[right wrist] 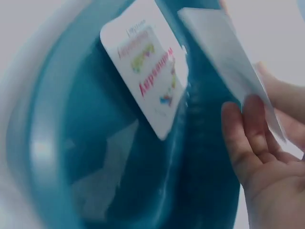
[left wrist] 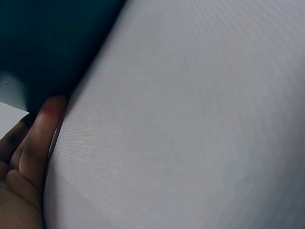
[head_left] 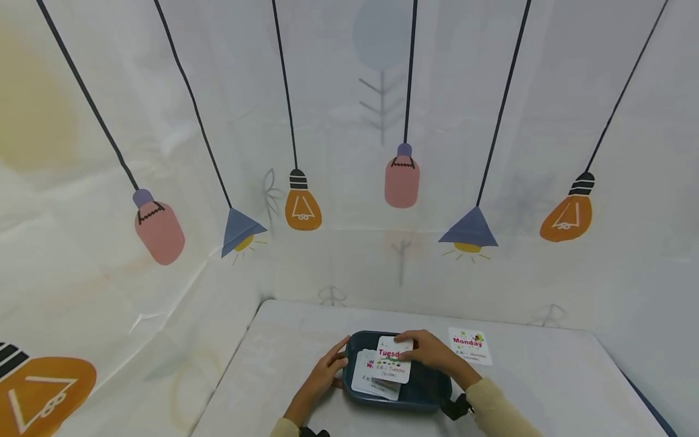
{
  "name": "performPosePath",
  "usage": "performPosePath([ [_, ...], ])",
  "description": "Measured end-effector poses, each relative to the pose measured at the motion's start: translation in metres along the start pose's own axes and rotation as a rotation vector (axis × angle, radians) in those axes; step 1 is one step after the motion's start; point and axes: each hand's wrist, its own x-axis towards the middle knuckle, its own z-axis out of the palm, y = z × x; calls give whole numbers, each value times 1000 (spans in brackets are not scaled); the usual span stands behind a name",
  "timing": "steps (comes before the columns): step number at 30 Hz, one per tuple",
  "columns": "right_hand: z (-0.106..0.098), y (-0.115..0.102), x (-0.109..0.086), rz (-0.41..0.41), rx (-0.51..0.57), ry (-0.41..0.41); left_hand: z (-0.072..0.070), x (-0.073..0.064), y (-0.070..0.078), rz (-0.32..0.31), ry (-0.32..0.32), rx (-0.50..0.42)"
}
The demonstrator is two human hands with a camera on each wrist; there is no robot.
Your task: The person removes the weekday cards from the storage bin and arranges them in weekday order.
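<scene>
A dark blue-green tray (head_left: 423, 391) with raised sides stands on the white table. My left hand (head_left: 324, 370) is at its left side, fingertips against the outer wall; the left wrist view shows a straight finger (left wrist: 40, 138) along it. With thumb and fingers, my right hand (head_left: 434, 352) pinches the white Tuesday card (head_left: 392, 369) by its upper right edge. It is held tilted above the tray, its pale back toward the right wrist camera. Beneath it in the tray lies a Wednesday card (right wrist: 150, 67), partly covered in the head view.
A Monday card (head_left: 470, 347) lies face up on the table (head_left: 546, 376), right of the tray. Behind the table hangs a whitish sheet (head_left: 349, 261) printed with lamps and bulbs. A black strap (head_left: 455, 406) is on the right wrist.
</scene>
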Motion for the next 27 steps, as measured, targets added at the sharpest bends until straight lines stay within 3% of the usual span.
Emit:
performPosePath([
  [11, -27, 11, -29, 120, 361, 145, 0, 0, 1, 31, -9, -3],
  [17, -41, 29, -43, 212, 392, 181, -2, -5, -2, 18, -21, -22],
  [22, -60, 40, -53, 261, 378, 281, -5, -7, 3, 27, -34, -52],
  [27, -85, 51, -69, 308, 447, 388, -4, -5, 4, 40, -34, -27],
])
